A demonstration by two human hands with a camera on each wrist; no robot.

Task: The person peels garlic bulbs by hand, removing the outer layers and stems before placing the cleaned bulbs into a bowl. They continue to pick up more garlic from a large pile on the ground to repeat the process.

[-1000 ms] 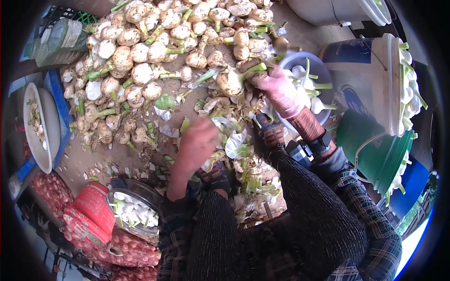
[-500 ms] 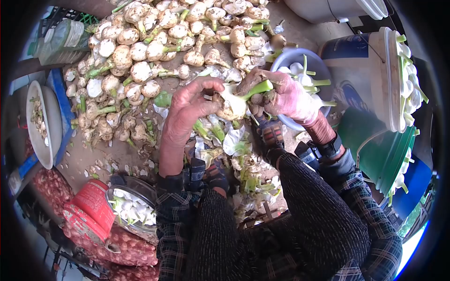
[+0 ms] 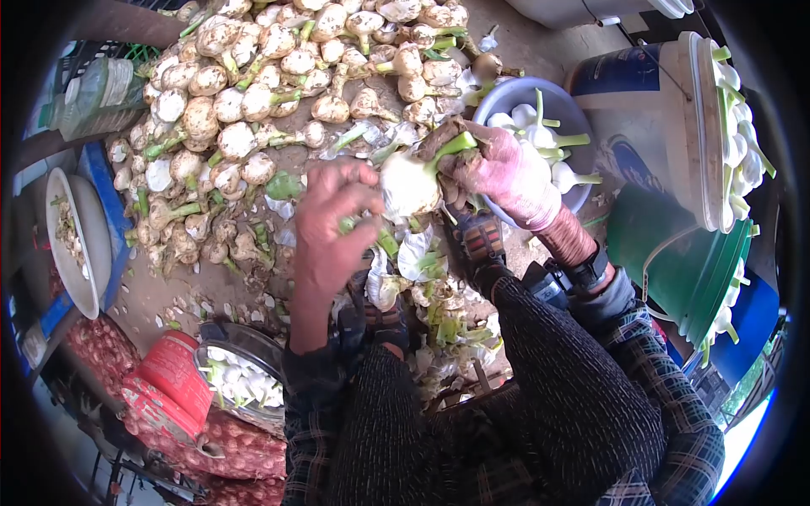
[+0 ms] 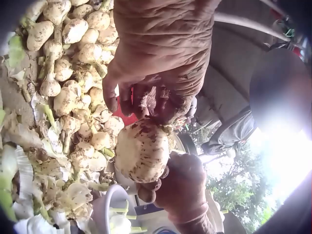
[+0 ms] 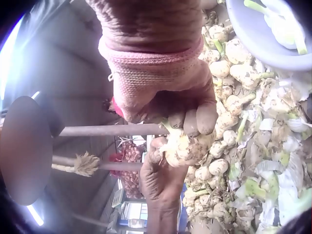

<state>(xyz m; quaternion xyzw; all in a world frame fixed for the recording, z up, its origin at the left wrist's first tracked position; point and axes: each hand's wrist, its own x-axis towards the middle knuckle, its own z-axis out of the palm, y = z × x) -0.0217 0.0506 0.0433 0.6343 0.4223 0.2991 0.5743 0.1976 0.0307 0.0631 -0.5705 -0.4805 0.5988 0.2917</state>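
Note:
My right hand, in a pink knitted covering that leaves the fingers bare, grips a garlic bulb by its green stem. The side of the bulb facing the head camera is white; soil-stained skin shows on the bulb in the left wrist view. My left hand is just left of it, fingers spread and loosely bent, blurred in the head view. The left fingertips are right at the bulb's edge in the left wrist view. Stripped papery leaves lie below the hands.
Unpeeled garlic is heaped across the ground ahead. A lavender basin with clean white bulbs stands at right, beside a white bucket and a green bucket. A metal bowl of white garlic and a red container sit at lower left.
My left hand came up to the bulb, pinched its skin, then drew back left and down. The bulb's visible side turned from brown-stained to white while my right hand kept its grip.

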